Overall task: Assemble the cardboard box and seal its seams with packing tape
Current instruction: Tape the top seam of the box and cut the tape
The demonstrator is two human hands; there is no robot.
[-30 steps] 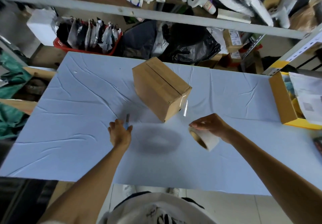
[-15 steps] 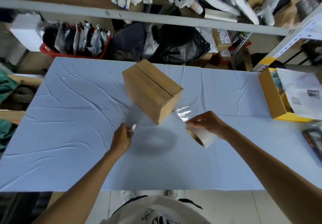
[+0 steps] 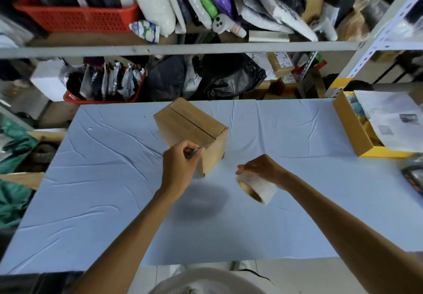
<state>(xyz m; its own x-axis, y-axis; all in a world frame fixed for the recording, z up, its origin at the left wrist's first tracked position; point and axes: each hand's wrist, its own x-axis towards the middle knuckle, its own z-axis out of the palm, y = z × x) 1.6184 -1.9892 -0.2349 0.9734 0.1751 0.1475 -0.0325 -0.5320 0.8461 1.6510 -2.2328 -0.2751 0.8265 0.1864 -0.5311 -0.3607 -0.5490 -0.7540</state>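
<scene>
While shelves (image 3: 183, 47) border tablecloth (image 3: 103, 179) | left grip (image 3: 180, 167) pinches cutter (image 3: 194, 153), perhaps | right grip (image 3: 263, 167) grasps tape (image 3: 258, 189)

A: Any writing you can make out?
B: None legible. The printed sheets (image 3: 393, 122) in the yellow box (image 3: 352, 131) carry grey text blocks, too blurred to read.
A: And the shelf (image 3: 183, 47)?
B: The small cartons (image 3: 280, 67) there bear white labels (image 3: 283, 58) with print, but no letter or number comes clear
</scene>
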